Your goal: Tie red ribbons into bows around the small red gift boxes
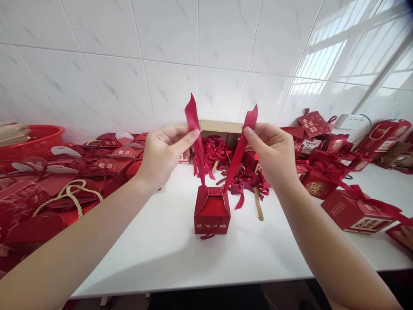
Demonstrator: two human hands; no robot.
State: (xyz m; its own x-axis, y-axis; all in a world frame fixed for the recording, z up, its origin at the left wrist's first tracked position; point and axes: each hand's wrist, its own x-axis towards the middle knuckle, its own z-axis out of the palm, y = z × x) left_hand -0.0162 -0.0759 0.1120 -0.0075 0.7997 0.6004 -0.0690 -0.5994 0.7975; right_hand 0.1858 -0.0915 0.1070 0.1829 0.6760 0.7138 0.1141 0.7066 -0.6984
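A small red gift box (212,210) with pale lettering on its front stands upright on the white table (180,254). A dark red ribbon (199,161) runs through the top of the box, and its two ends rise in a V. My left hand (166,150) is closed, pinching one end between thumb and fingers. The other end is pinched by my right hand (269,148), at about the same height. Both ribbon tips stick up above my thumbs. A small dark red tag or cord lies at the box's front foot.
Many red boxes (116,165) crowd the left side, with a red basin (48,135) behind. A cardboard box (222,125) and heaped ribbons (214,153) lie ahead. A ribboned box (356,206) stands right. Another person's hand shows at the far right edge.
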